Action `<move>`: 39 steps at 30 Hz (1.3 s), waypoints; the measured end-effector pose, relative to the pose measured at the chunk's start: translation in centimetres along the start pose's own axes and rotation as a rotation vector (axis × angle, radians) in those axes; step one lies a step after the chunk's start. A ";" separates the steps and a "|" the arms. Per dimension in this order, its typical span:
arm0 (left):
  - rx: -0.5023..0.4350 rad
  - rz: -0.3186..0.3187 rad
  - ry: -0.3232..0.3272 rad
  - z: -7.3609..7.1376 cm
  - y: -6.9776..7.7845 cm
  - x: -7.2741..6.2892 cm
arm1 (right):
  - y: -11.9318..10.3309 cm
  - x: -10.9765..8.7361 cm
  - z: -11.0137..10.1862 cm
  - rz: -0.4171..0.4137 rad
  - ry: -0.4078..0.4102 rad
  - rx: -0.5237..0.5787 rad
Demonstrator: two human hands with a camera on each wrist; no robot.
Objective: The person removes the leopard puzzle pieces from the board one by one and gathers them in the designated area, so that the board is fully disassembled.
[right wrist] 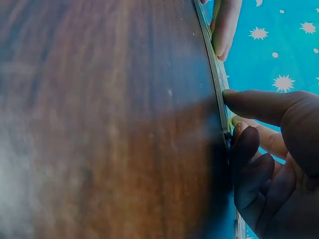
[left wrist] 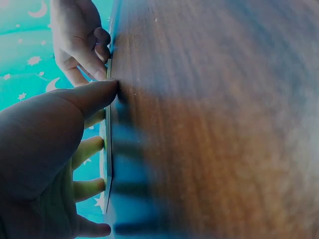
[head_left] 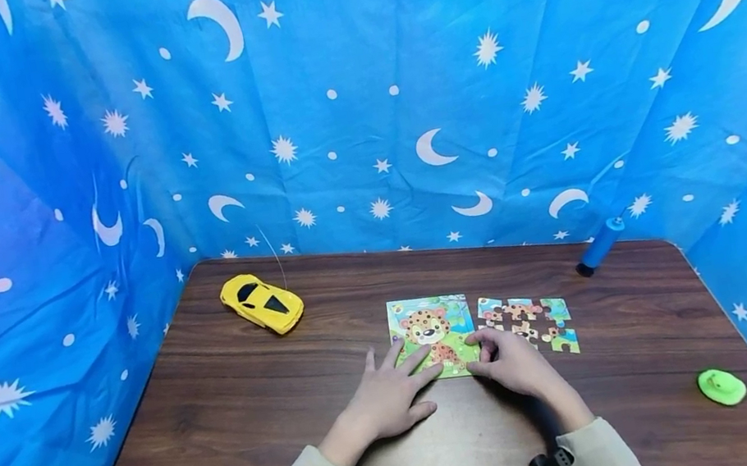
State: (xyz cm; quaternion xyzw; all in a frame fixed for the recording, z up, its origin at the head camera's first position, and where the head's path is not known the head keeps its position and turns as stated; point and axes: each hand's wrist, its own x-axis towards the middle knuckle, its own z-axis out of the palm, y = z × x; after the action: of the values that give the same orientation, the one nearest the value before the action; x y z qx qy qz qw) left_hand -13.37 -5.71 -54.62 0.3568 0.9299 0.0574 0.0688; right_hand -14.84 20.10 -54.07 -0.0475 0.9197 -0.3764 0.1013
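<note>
A square jigsaw puzzle point(head_left: 428, 330) with a spotted cartoon leopard cub on it lies flat on the table, in the middle of the head view. My left hand point(head_left: 386, 397) is spread out, its fingertips resting on the puzzle's left and lower part. At the lower right corner, my right hand point(head_left: 513, 358) grips the puzzle between thumb and index finger. The other fingers of that hand are curled under, as the right wrist view shows. Just to the right lie several loose jigsaw pieces point(head_left: 520, 310), set out in a loose grid and partly hidden by the right hand.
A yellow toy car point(head_left: 262, 303) with a thin aerial stands at the back left of the wooden table point(head_left: 251, 429). Toward the back right is a blue cylinder point(head_left: 599, 246). A small green object point(head_left: 722, 387) lies near the right edge. Blue star-patterned cloth point(head_left: 336, 106) surrounds the table.
</note>
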 end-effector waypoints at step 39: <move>-0.066 -0.014 -0.020 0.0 0.0 0.0 | -0.2 0.1 0.4 0.007 0.053 0.008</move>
State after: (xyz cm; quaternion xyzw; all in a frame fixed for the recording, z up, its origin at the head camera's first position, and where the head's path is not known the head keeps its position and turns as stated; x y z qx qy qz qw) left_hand -13.39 -5.75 -54.66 0.3486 0.9291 0.0842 0.0903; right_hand -14.87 19.72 -54.21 -0.0337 0.9207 -0.3809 0.0785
